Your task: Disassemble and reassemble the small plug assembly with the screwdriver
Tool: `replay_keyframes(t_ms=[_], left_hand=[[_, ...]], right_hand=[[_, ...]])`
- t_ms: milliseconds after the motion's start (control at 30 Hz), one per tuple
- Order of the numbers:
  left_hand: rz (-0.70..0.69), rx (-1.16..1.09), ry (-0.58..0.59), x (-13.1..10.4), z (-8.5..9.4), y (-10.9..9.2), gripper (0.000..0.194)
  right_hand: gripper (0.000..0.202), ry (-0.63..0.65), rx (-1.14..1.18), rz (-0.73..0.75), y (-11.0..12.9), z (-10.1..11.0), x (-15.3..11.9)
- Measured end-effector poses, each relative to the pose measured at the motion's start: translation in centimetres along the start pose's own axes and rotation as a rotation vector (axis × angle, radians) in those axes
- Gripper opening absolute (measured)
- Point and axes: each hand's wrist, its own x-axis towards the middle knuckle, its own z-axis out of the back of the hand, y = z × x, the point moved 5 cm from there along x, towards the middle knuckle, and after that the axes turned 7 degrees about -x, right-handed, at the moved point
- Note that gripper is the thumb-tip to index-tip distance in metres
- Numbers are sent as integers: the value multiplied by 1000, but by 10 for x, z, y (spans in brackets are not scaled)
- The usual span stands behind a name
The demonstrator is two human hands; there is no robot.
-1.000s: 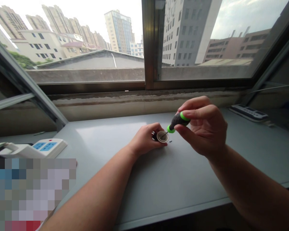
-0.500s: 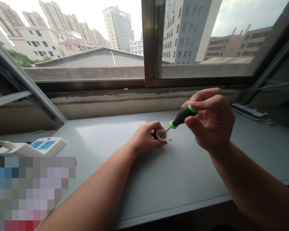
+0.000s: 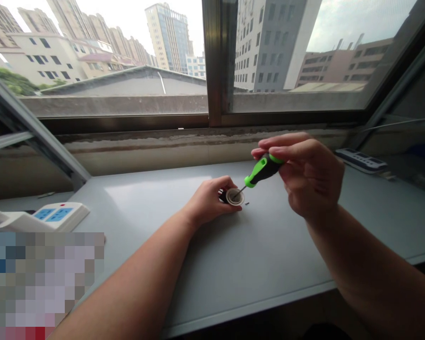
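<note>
My left hand (image 3: 212, 199) is wrapped round a small round part (image 3: 235, 197) with a pale rim and a dark body, its open end facing right and toward me. My right hand (image 3: 306, 174) grips the end of a black and green screwdriver (image 3: 261, 171) between its fingers. The screwdriver's thin shaft slants down to the left into the round part; its tip is hidden inside. Just right of the part, a tiny screw-like piece (image 3: 247, 203) lies on the grey table (image 3: 269, 264).
A white power strip (image 3: 71, 212) with blue sockets and a plug sits at the left. Another strip-like device (image 3: 361, 160) lies at the back right. Beyond the table's back edge are a wall and a window frame (image 3: 215, 61). The lower left is pixelated.
The screwdriver has turned in my right hand, so more green shows on its handle. My right thumb has moved off the handle's near side. The whole view has shifted slightly.
</note>
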Motion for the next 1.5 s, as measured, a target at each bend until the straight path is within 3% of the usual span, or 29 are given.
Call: replay_keyframes(t_ms=[200,367,567,833,1000,1267,1500], left_hand=[[0,6,15,-1,0,-1,33],[-3,1,5,0,0,-1,33],[0,0,20,0,-1,-1,32],[-7,15,14,0,0,-2,33],[-6,13,26,0,-1,-2,31],[-8,-6,14,1,0,0,34],[2,-2,20,0,0,-2,33]], right_hand=[[25,-89,-82,15,5,6,-1],[21,12,-2,-31,1,3,1],[21,-66,-110,-7,3,7,0],[25,33,-37,1,1,0,0],[23,-89,-122,25,3,4,-2],[26,38,15,14,0,-2,-1],[35,-8,-3,38,-1,-2,-1]])
